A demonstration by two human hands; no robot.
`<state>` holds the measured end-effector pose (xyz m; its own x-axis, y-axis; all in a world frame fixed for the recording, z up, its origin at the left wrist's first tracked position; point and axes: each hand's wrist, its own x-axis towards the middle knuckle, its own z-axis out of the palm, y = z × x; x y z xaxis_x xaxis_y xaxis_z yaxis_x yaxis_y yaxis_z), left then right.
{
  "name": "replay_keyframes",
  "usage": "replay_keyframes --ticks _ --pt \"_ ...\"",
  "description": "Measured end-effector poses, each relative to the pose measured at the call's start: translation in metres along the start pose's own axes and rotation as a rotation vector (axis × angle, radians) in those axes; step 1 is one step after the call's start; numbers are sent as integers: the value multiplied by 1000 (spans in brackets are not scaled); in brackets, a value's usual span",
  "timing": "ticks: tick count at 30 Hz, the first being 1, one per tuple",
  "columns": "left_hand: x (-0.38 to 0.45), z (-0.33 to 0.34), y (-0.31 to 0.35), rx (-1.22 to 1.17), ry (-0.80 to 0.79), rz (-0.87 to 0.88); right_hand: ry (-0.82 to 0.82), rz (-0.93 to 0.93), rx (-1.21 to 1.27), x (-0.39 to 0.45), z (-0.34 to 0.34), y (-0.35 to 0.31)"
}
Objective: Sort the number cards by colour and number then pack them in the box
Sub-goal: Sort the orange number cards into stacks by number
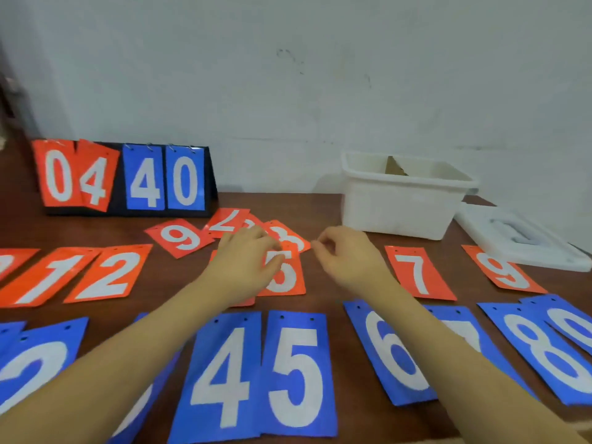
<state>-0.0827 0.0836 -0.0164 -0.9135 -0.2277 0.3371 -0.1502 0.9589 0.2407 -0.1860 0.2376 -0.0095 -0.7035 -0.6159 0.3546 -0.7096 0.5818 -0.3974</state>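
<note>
The left hand (246, 261) lies flat, fingers spread, on a red 5 card (286, 277); whether it grips the card I cannot tell. The right hand (349, 254) is curled loosely, holding nothing, just beside a red 3 (288, 237). Cards are glossy, red or blue, with white digits and punched holes. Blue 4 (224, 376) and 5 (299, 376) lie nearest. The white box (400, 203) stands open behind.

- Red card (235, 301) under left hand (246, 261): digit hidden.
- Blue 7 (464, 331) partly behind right forearm.
- Far-left red card (11, 259) & far-right blue card (573, 322) cut by frame edge.
- Box (400, 200) contents: can't tell.
</note>
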Motion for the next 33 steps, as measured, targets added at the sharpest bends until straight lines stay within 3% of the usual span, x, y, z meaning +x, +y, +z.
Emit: replay_keyframes --ticks 3,6,9,12,15,19,24,33 --pt "-16 1 -30 85 -109 -151 -185 114 -208 7 33 -21" --pt "-24 5 -47 128 -212 -287 -258 276 -303 7 52 -28" --pt "-26 10 -56 152 -316 -382 -269 376 -261 10 57 -27" --pt "-23 10 -56 100 -316 -380 -339 436 -144 18 59 -29" --pt "-20 9 -55 59 -308 -341 -326 390 -96 20 62 -29" --pt "-19 14 -54 19 -331 -282 -323 186 -159 6 54 -14" --pt "-10 17 -36 65 -356 -229 -392 156 -286 -6 31 3" --pt "12 3 -56 68 -125 -206 -183 105 -153 41 48 -23"
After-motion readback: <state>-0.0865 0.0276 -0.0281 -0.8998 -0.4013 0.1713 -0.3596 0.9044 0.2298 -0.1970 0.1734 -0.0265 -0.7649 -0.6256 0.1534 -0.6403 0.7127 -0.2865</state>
